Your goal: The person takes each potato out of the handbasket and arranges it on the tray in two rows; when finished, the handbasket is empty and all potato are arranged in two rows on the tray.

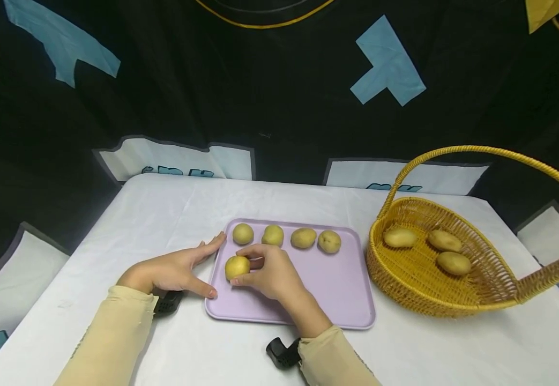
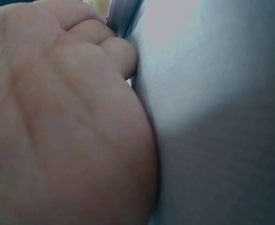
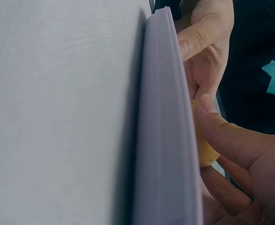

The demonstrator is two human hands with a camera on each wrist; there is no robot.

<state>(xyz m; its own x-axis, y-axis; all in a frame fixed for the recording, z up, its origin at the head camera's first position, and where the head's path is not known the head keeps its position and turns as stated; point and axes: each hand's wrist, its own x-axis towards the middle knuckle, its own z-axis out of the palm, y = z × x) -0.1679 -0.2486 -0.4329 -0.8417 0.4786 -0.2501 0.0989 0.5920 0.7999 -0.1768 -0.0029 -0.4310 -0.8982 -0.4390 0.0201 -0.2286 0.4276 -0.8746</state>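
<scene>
1. Black cloth (image 1: 240, 107) hangs behind the white table (image 1: 202, 354).
2. Right hand (image 1: 271, 272) pinches a potato (image 1: 237, 267) near the left edge of the tray (image 1: 318, 289).
3. Left hand (image 1: 178, 269), spread wide, touches that edge.
4. Four potatoes (image 1: 303, 238) line its far edge; a basket (image 1: 419, 297) holds three.

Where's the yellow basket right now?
In the head view, the yellow basket is on the right side of the white table, right next to the right edge of the purple tray.
</scene>
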